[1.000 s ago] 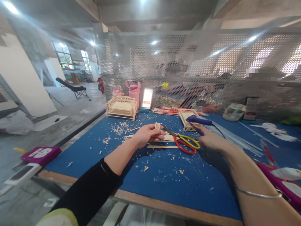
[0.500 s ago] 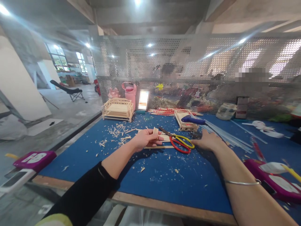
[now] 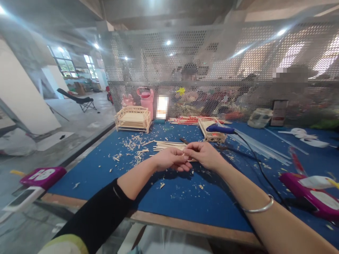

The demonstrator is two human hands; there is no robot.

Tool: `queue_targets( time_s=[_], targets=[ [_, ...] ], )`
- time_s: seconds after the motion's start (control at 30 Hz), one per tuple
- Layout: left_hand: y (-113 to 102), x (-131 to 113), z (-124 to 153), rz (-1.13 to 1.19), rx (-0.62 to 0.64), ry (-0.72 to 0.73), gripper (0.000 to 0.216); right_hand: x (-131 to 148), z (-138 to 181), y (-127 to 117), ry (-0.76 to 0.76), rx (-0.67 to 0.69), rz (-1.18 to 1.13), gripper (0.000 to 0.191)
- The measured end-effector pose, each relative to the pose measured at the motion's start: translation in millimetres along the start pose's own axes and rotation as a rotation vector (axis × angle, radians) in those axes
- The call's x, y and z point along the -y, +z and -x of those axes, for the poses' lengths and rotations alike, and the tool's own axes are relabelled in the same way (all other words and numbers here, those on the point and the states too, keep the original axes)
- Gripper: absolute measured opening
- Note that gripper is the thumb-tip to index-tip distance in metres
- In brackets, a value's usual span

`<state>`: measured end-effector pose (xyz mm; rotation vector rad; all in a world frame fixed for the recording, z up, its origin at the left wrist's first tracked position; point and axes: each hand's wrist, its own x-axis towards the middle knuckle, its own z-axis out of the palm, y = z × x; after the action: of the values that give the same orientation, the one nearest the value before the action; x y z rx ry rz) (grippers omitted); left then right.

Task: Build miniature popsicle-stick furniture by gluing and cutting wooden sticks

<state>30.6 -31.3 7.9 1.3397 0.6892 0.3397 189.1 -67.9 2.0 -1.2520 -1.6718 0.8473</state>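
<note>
My left hand [image 3: 169,160] and my right hand [image 3: 205,155] meet fingertip to fingertip just above the blue table mat [image 3: 132,180]. Both have their fingers curled in a pinch around a small piece of wooden sticks [image 3: 191,160], which is mostly hidden by the fingers. Just behind the hands lies a bundle of thin wooden sticks [image 3: 165,144]. A dark scissor blade [image 3: 183,140] pokes out behind my right hand; its handles are hidden. A blue glue gun [image 3: 219,129] rests on a small wooden frame [image 3: 210,135] beyond my right hand, and its black cord runs toward me.
Wood chips litter the mat. A miniature wooden bed [image 3: 133,119] and a pink bottle [image 3: 146,98] stand at the back left before a perforated metal screen [image 3: 212,70]. Purple cases lie at the left edge [image 3: 42,176] and at the right [image 3: 309,194]. People sit blurred behind the screen.
My right hand left the scissors' side and came left to join my left hand on the wooden piece. The left hand lowered slightly and turned its fingers inward.
</note>
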Motion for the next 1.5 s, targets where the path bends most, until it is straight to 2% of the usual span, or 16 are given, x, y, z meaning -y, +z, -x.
queue_targets(
  time_s=[0.13,0.2,0.37,0.47,0.57,0.63,0.7,0.77,0.87,0.97,1.03,1.1,1.17,1.27,1.4,1.5],
  targets=[
    [-3.5,-3.4,-0.1,0.105,-0.076,-0.001,0.042,-1.8,-1.5,-5.0,-0.010,-0.110,-0.022,0.027],
    [-5.6,-2.9,-0.8,0.094,-0.087,-0.010,0.048,-2.4,-1.6,-4.0,-0.001,-0.121,-0.022,0.027],
    [-6.9,2.0,-3.4,-0.161,-0.058,0.073,0.041,-3.2,-0.6,6.8,-0.026,-0.069,-0.032,0.023],
    [-5.3,1.0,-3.3,-0.209,-0.067,0.076,0.038,-2.1,-2.3,8.4,0.044,-0.070,-0.136,0.028],
    [-3.1,-2.1,-2.2,-0.151,-0.105,0.086,0.034,-1.8,-5.2,0.1,0.111,-0.204,-0.311,0.036],
    [-2.0,-3.4,-1.7,-0.119,-0.128,0.092,0.031,-2.9,-5.9,-7.7,0.098,-0.281,-0.355,0.038],
    [-1.4,-3.2,-1.7,-0.112,-0.135,0.106,0.030,-4.3,-5.1,-12.3,0.082,-0.242,-0.329,0.040],
    [-1.2,-1.8,-2.1,-0.123,-0.127,0.123,0.032,-5.4,-3.5,-10.8,0.075,-0.122,-0.289,0.040],
    [-1.6,-0.1,-2.4,-0.182,-0.107,0.139,0.035,-5.2,-2.4,-1.8,0.052,-0.002,-0.208,0.038],
    [-5.7,-2.4,-2.1,-0.256,-0.141,0.161,0.036,-4.5,-3.5,-1.4,0.028,-0.041,-0.107,0.037],
    [-13.6,-5.9,-2.0,-0.282,-0.259,0.205,0.034,-5.4,-3.5,-12.2,0.043,-0.126,0.009,0.037],
    [-26.4,-9.2,-2.4,-0.279,-0.443,0.274,0.030,-8.3,-1.5,-29.4,0.102,-0.187,0.266,0.032],
    [-42.2,-10.6,-3.8,-0.263,-0.620,0.342,0.026,-12.7,1.7,-46.4,0.227,-0.102,0.595,0.027],
    [-62.8,-8.5,-7.2,-0.261,-0.779,0.391,0.025,-18.8,4.9,-59.4,0.337,0.112,0.801,0.020],
    [-67.3,-4.1,-9.7,-0.315,-0.793,0.391,0.028,-21.0,2.9,-54.3,0.340,0.106,0.903,0.018],
    [-51.8,-4.4,-5.0,-0.460,-0.653,0.357,0.034,-20.9,1.4,-50.5,0.369,0.101,0.935,0.019]
  ],
)
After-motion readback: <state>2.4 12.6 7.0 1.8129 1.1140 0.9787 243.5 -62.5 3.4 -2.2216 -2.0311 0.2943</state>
